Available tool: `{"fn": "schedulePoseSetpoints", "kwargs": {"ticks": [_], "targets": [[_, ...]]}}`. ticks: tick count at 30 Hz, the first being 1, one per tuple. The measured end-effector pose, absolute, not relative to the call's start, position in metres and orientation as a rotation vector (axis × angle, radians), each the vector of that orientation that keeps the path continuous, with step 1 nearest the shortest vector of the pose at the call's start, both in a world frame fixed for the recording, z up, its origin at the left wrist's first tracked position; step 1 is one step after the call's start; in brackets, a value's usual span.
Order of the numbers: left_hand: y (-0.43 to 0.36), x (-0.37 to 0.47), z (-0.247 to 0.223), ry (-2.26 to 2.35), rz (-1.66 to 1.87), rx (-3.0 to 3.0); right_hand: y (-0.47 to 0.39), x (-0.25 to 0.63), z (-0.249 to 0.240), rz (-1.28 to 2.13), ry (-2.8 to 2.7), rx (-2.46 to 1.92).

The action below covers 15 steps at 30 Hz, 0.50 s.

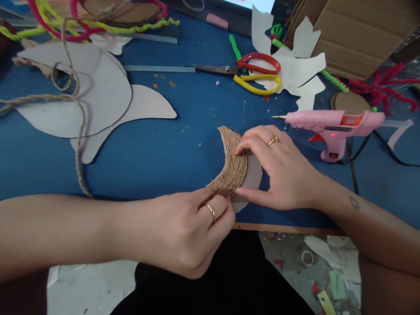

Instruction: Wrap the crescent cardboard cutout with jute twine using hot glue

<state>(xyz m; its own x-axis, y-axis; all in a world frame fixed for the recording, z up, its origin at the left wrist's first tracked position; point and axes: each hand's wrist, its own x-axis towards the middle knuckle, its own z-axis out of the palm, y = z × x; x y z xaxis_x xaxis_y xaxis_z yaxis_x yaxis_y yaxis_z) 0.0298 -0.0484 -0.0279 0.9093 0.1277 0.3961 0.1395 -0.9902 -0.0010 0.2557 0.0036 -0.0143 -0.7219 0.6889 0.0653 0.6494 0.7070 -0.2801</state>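
Observation:
On the blue table, close to its front edge, lies a curved cut-out (254, 173) of pale card. Rows of brown jute twine (234, 168) cover its left part in a crescent. My left hand (200, 225) is closed at the lower tip of the crescent, thumb and fingers pinched together there; the fingertips are partly hidden. My right hand (278, 170) holds the piece from the right, bent fingers on the twine rows and the thumb against the lower part. A loose strand of twine (79, 144) runs down at the left and passes behind my left forearm.
A pink hot glue gun (334, 127) lies at the right, its light lit. Red-and-yellow-handled scissors (257, 72) and white paper cut-outs (295, 65) lie further back. Larger grey cut-outs (98, 96) lie left, with pipe cleaners (141, 28) behind. A cardboard box (364, 35) stands back right.

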Motion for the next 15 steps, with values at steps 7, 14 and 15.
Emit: {"fn": "schedulePoseSetpoints", "kwargs": {"ticks": [7, 14, 15], "targets": [[-0.049, 0.029, -0.029, -0.216, -0.633, -3.042, 0.024, 0.269, -0.023, 0.546, -2.721, -0.885], [-0.049, 0.029, -0.023, -0.242, -0.532, -3.062, 0.022, 0.269, -0.026, 0.505, -2.754, -0.926], [-0.049, 0.029, -0.023, -0.242, -0.530, -3.062, 0.022, 0.269, -0.026, 0.515, -2.754, -0.920]]}}
